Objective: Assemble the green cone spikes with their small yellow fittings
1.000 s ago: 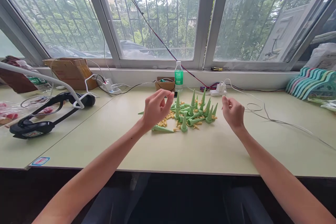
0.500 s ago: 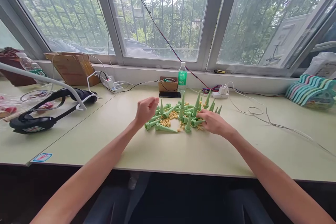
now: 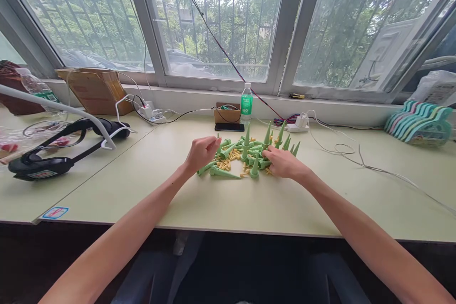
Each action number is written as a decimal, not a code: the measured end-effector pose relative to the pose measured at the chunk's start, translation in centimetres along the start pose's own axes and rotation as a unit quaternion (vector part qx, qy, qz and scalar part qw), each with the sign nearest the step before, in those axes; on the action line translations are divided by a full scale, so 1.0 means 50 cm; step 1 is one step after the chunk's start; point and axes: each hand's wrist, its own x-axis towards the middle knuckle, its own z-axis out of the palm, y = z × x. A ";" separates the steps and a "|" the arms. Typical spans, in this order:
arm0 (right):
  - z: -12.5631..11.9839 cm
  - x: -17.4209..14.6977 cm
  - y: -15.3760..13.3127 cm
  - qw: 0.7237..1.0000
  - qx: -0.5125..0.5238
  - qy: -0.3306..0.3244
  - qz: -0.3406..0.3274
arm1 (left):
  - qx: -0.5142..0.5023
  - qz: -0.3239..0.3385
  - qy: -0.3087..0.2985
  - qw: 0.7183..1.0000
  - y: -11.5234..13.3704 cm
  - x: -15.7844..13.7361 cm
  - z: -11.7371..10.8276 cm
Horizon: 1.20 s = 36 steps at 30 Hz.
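Observation:
A pile of hollow green plastic spikes (image 3: 225,172) and small yellow plastic pieces (image 3: 224,165) lies on the table; several spikes stand on their wide ends, points up. My left hand (image 3: 204,153) is closed at the pile's left edge, and whatever its curled fingers hold is hidden. At the right side of the pile, my right hand (image 3: 284,162) has its fingers pinched together beside an upright green spike (image 3: 267,136). Its fingertips are among the pieces, and what they grip is too small to make out. One upright spike (image 3: 254,167) stands at the front.
Behind the pile are a black phone (image 3: 229,127), a small cardboard box (image 3: 227,115) and a bottle with a green label (image 3: 246,103). Black headgear (image 3: 46,166) lies at left. White cables (image 3: 370,168) and stacked turquoise hangers (image 3: 418,123) are at right.
My left hand has shifted right, closer to the spikes. My right hand has moved slightly left across the right side of the pile. The view has tilted a little.

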 end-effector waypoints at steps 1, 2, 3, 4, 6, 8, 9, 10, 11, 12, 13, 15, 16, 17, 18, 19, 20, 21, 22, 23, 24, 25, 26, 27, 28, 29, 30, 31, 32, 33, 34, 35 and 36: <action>0.000 0.001 -0.001 1.000 0.000 -0.001 0.000 | -0.003 0.006 -0.003 1.000 0.005 -0.002 0.002; -0.001 0.002 -0.002 1.000 0.000 -0.002 0.000 | -0.006 0.011 -0.010 1.000 0.010 -0.004 0.004; -0.003 0.002 -0.003 1.000 -0.001 -0.003 0.000 | -0.010 0.019 -0.019 1.000 0.015 -0.006 0.006; -0.006 0.002 -0.004 1.000 -0.002 -0.004 -0.001 | -0.016 0.029 -0.029 0.999 0.021 -0.007 0.008; -0.011 0.002 -0.005 1.000 0.003 -0.006 -0.004 | -0.024 0.047 -0.048 0.997 0.030 -0.010 0.013; -0.014 0.001 -0.007 1.000 0.016 -0.006 -0.008 | -0.028 0.056 -0.076 0.995 0.036 -0.011 0.015; -0.015 0.001 -0.008 1.000 0.023 -0.005 -0.010 | -0.030 0.058 -0.096 0.993 0.038 -0.012 0.015; -0.015 0.000 -0.009 0.999 0.031 -0.003 -0.013 | -0.030 0.060 -0.118 0.991 0.039 -0.012 0.013; -0.014 0.000 -0.010 0.999 0.037 -0.001 -0.016 | -0.029 0.062 -0.142 0.987 0.039 -0.013 0.011; -0.014 -0.001 -0.011 0.999 0.042 0.002 -0.016 | -0.027 0.062 -0.164 0.984 0.039 -0.013 0.008; -0.013 -0.002 -0.012 0.999 0.046 0.003 -0.017 | -0.024 0.062 -0.181 0.981 0.037 -0.013 0.004; -0.012 -0.004 -0.014 0.998 0.052 0.005 -0.016 | -0.015 0.054 -0.193 0.980 0.033 -0.012 -0.004; -0.011 -0.005 -0.014 0.998 0.056 0.005 -0.017 | -0.007 0.045 -0.184 0.982 0.030 -0.011 -0.008; -0.010 -0.006 -0.014 0.998 0.059 0.005 -0.018 | 0.003 0.033 -0.169 0.985 0.027 -0.008 -0.012; -0.009 -0.007 -0.014 0.998 0.062 0.006 -0.021 | 0.016 0.017 -0.145 0.989 0.022 -0.005 -0.016; -0.008 -0.007 -0.014 0.998 0.065 0.008 -0.023 | 0.031 -0.001 -0.115 0.993 0.016 -0.002 -0.019; -0.007 -0.007 -0.014 0.997 0.068 0.010 -0.025 | 0.046 -0.018 -0.082 0.995 0.010 0.002 -0.023; -0.006 -0.008 -0.014 0.997 0.070 0.010 -0.027 | 0.061 -0.040 -0.053 0.996 0.002 0.005 -0.027; -0.005 -0.008 -0.015 0.997 0.073 0.011 -0.028 | 0.074 -0.072 -0.025 0.994 -0.006 0.008 -0.030; -0.004 -0.008 -0.015 0.997 0.074 0.011 -0.028 | 0.087 -0.114 -0.001 0.990 -0.014 0.011 -0.034; -0.003 -0.008 -0.016 0.997 0.076 0.011 -0.028 | 0.094 -0.160 0.015 0.983 -0.024 0.013 -0.037; -0.003 -0.008 -0.018 0.997 0.077 0.011 -0.029 | 0.092 -0.197 0.011 0.976 -0.033 0.014 -0.040; -0.002 -0.008 -0.019 0.996 0.078 0.012 -0.031 | 0.082 -0.225 -0.011 0.971 -0.042 0.014 -0.042; -0.002 -0.008 -0.021 0.996 0.078 0.013 -0.033 | 0.066 -0.245 -0.044 0.966 -0.051 0.014 -0.043; -0.002 -0.007 -0.023 0.996 0.079 0.015 -0.034 | 0.052 -0.260 -0.081 0.961 -0.059 0.013 -0.042; -0.001 -0.007 -0.025 0.996 0.080 0.016 -0.035 | 0.046 -0.274 -0.118 0.953 -0.066 0.012 -0.041; -0.001 -0.006 -0.028 0.996 0.080 0.017 -0.035 | 0.043 -0.283 -0.152 0.946 -0.071 0.011 -0.039; -0.001 -0.006 -0.030 0.996 0.081 0.017 -0.034 | 0.043 -0.286 -0.178 0.941 -0.075 0.009 -0.037; -0.002 -0.006 -0.031 0.996 0.081 0.016 -0.033 | 0.044 -0.283 -0.199 0.937 -0.077 0.008 -0.034; -0.002 -0.006 -0.033 0.996 0.081 0.014 -0.032 | 0.045 -0.279 -0.215 0.935 -0.077 0.006 -0.031; -0.002 -0.006 -0.034 0.996 0.081 0.012 -0.031 | 0.047 -0.274 -0.229 0.933 -0.076 0.005 -0.029; -0.002 -0.006 -0.035 0.996 0.082 0.011 -0.030 | 0.049 -0.269 -0.242 0.931 -0.074 0.004 -0.028; -0.003 -0.006 -0.036 0.996 0.082 0.010 -0.029 | 0.048 -0.265 -0.252 0.929 -0.072 0.003 -0.028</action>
